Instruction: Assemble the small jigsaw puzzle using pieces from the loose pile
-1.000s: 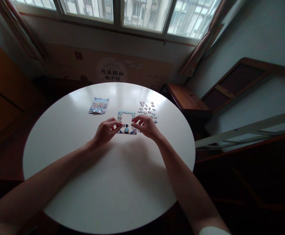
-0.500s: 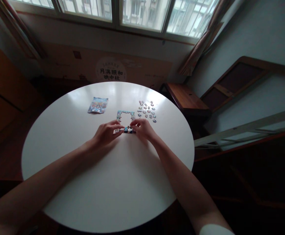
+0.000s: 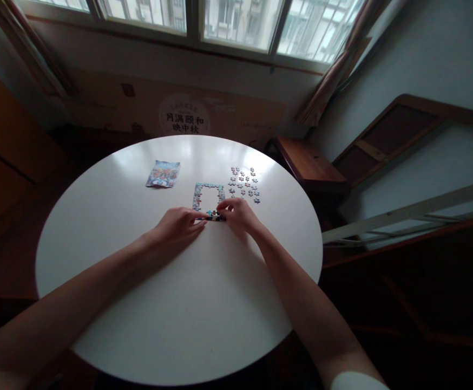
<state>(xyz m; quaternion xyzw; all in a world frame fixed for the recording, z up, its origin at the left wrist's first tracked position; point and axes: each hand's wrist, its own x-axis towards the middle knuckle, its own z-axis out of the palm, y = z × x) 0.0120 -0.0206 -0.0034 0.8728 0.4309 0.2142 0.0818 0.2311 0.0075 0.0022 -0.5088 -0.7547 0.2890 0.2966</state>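
A small jigsaw puzzle frame [image 3: 208, 190], its border built and its middle hollow, lies near the centre of a round white table [image 3: 171, 314]. My left hand [image 3: 177, 225] rests flat at the frame's lower left corner, fingertips on the bottom row. My right hand [image 3: 240, 214] presses its fingertips on the bottom row from the right. Both hands meet over the lower edge and hide part of it. Whether a loose piece sits under the fingers cannot be seen.
Several loose puzzle pieces [image 3: 243, 183] are spread to the right of the frame. A colourful reference picture [image 3: 163, 174] lies to the far left. A wooden bench [image 3: 309, 165] stands beyond the table's right side, below the windows [image 3: 204, 19].
Both hands have come down from a raised pinch above the frame onto its bottom row. The left hand flattened on the table, and the right hand closed in beside it.
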